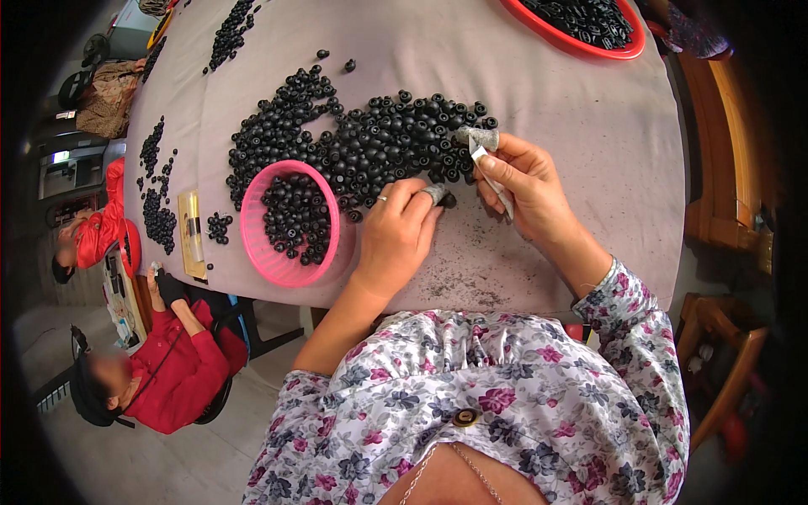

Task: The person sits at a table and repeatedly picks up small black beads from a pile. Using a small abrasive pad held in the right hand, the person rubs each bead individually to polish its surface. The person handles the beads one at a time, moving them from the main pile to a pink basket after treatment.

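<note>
My left hand (396,231) is closed, pinching a small black round piece (449,201) between thumb and forefinger. A grey wrap covers the tip of one finger. My right hand (532,183) is closed round a slim blade tool (495,178), pale and metallic, with a grey wrap on the forefinger. The blade is apart from the pinched piece. Just beyond both hands spreads a big heap of black, bead-like rubber pieces (370,147), some showing a hole. Left of my left hand, a pink basket (249,220) holds many more of them.
The cloth-covered table (589,126) has dark crumbs (467,273) near me. A red basin (638,35) of black parts stands far right. Smaller piles and a yellowish flat box (192,231) lie left. A person in red (181,370) sits left; a wooden chair (724,362) stands right.
</note>
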The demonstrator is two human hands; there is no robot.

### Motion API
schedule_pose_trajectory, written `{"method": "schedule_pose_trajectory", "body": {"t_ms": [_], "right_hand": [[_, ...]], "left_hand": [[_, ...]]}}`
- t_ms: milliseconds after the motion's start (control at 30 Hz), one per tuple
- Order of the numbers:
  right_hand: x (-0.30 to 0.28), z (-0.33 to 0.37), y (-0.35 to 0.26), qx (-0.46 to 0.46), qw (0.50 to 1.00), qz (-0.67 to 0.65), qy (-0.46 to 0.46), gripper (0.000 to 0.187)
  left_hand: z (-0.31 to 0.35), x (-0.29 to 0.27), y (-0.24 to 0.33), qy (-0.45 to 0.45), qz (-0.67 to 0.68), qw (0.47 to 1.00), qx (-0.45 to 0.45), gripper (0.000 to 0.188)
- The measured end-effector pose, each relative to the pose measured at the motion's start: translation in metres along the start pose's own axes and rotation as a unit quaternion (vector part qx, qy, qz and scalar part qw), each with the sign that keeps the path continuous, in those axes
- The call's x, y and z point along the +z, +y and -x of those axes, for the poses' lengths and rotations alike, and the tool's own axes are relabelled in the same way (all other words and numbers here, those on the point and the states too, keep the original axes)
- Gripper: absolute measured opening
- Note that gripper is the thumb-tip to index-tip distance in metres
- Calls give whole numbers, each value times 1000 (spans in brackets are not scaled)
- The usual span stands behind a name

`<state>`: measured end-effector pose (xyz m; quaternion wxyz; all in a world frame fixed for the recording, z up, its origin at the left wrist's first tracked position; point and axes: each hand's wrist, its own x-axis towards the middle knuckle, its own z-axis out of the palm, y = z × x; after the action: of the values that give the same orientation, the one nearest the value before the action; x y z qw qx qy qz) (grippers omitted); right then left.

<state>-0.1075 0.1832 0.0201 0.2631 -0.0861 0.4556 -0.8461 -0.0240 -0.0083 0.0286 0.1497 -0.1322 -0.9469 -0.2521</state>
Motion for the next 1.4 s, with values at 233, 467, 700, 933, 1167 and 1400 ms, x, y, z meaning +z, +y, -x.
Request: {"method": "schedule_pose_trajectory", "body": {"t_ms": [233, 467, 700, 933, 1167, 1400], "right_hand": [[-27, -17, -18, -81, 986, 95, 110, 24], [-22, -16, -15, -48, 985, 103, 133, 23], [-25, -17, -19, -53, 984, 83, 146, 24], [-23, -15, -18, -53, 983, 96, 147, 25], [-22, -15, -17, -55, 982, 111, 142, 22], [-20, -15, -17, -55, 981, 121, 142, 19]], "left_hand": [[7, 3, 0, 10, -2, 1000, 9, 23], [-19, 4, 26, 14, -6, 998, 68, 26], [-52, 43, 13, 14, -53, 988, 141, 24], [-43, 24, 0, 18, -65, 989, 134, 23], [-21, -1, 8, 56, -23, 994, 89, 21], [-2, 9, 7, 9, -52, 996, 77, 19]]}}
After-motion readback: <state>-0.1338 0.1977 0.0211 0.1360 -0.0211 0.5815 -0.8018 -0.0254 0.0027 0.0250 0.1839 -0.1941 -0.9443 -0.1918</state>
